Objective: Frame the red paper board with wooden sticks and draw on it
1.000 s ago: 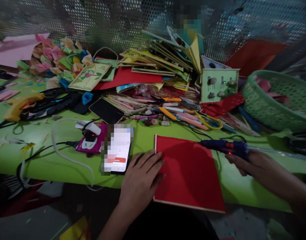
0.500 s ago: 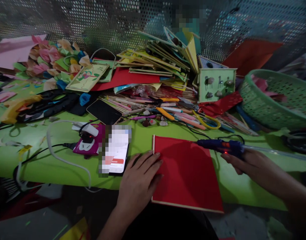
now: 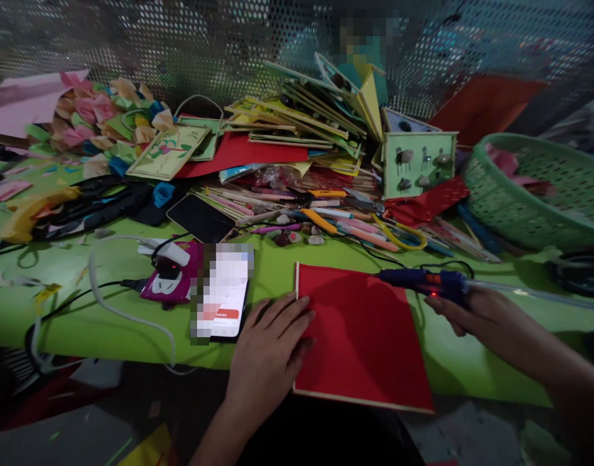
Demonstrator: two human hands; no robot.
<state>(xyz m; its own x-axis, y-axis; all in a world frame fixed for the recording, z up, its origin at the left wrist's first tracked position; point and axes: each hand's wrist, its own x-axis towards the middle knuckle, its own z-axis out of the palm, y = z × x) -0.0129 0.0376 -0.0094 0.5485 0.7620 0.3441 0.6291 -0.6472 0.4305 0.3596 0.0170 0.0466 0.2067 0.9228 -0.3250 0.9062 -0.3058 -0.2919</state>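
Observation:
A square red board (image 3: 362, 333) lies on the green table (image 3: 107, 310) near its front edge. My left hand (image 3: 272, 349) rests flat on the board's left edge, fingers stretched out. My right hand (image 3: 486, 317) grips a blue glue gun (image 3: 425, 281) just past the board's upper right corner. The gun's nozzle points left over that corner, a small red light glows on its body, and a clear glue stick sticks out behind it.
A lit phone (image 3: 223, 298) lies left of my left hand, beside a purple power strip (image 3: 170, 278) with cables. A dark phone (image 3: 199, 217), pencils and pebbles lie behind. Stacked craft cards (image 3: 301, 123), paper flowers (image 3: 97, 123) and a green basket (image 3: 539, 188) fill the back.
The view has drifted slightly. My right hand with the glue gun has shifted a little left towards the red board. My left hand stays on the board.

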